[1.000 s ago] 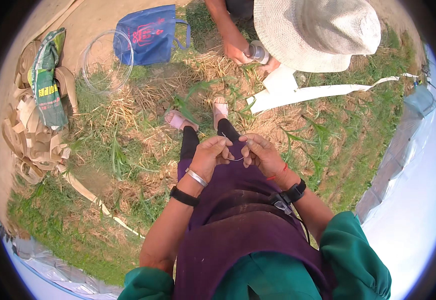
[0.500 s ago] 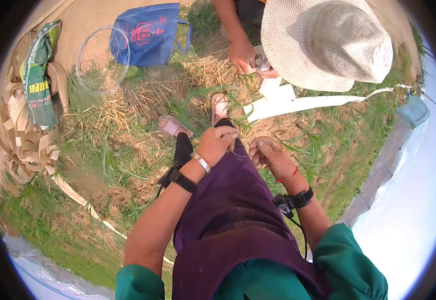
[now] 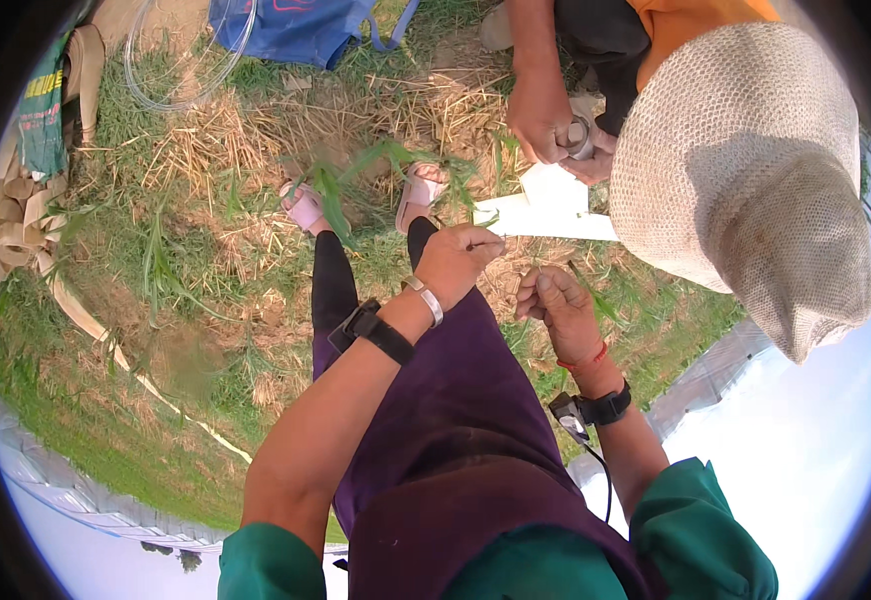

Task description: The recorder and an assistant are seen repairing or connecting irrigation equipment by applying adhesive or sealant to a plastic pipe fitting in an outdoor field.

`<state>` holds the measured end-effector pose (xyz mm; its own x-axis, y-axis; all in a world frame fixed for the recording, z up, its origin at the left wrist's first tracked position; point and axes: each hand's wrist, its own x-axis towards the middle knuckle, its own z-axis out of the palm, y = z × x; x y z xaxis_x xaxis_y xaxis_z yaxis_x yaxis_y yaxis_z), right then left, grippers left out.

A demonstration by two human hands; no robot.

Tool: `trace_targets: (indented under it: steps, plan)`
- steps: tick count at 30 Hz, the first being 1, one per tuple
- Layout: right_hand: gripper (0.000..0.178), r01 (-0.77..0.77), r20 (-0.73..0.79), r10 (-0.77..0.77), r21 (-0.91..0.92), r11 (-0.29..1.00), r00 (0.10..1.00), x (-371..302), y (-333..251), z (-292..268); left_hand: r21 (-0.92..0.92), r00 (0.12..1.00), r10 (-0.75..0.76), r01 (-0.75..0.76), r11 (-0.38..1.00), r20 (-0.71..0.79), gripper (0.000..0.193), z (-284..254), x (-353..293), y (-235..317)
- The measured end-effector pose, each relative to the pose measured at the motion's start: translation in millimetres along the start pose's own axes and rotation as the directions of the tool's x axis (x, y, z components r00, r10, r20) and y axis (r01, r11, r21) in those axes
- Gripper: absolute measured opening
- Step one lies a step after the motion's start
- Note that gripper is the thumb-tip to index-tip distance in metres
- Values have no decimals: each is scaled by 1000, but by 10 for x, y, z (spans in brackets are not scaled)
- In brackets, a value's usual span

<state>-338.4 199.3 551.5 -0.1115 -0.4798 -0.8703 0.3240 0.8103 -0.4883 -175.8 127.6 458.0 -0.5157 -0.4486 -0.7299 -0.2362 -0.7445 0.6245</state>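
Over my purple apron [image 3: 476, 390], my left hand [image 3: 453, 265] is closed in a pinch, its fingertips pointing to the right. My right hand [image 3: 562, 310], wearing a red cord at the wrist, is also closed, thumb pressed to the fingers. A small gap separates the two hands. Whatever they pinch is too fine to make out now; half a second ago a thin strand showed between them. Ahead to the right, a co-worker's hands [image 3: 546, 125] hold a grey ring-shaped piece [image 3: 578, 138] above a white flat strip [image 3: 546, 222].
The co-worker's wide straw hat [image 3: 726, 150] fills the right side. At far left lie a tan flat hose [image 3: 21, 215] in folds and a green sack [image 3: 44, 130]. A coil of clear tubing [image 3: 171, 105] and a blue bag [image 3: 306, 35] lie ahead on grass and straw.
My view has tilted, so the bag and coil sit higher. The co-worker's hat has shifted right and nearer. My hands are slightly farther apart; the thin strand no longer shows.
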Motion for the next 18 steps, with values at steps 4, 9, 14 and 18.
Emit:
trace_targets:
  steps: [4,9,14,18]
  plan:
    - [29,-26,32,27,-33,999,999,47,30,24,15,999,51,-50,999,-18,17,-52,35,-111]
    - [26,-155,36,154,58,986,987,-38,182,244,28,1000,-22,22,999,-10,15,-155,-133,-321]
    - [24,-219,84,219,-13,976,972,-117,314,360,4,965,-261,261,965,18,19,-226,-327,-440]
    - [23,-216,84,216,-19,976,973,-75,303,411,-108,970,-244,243,964,1,17,-251,-348,-447]
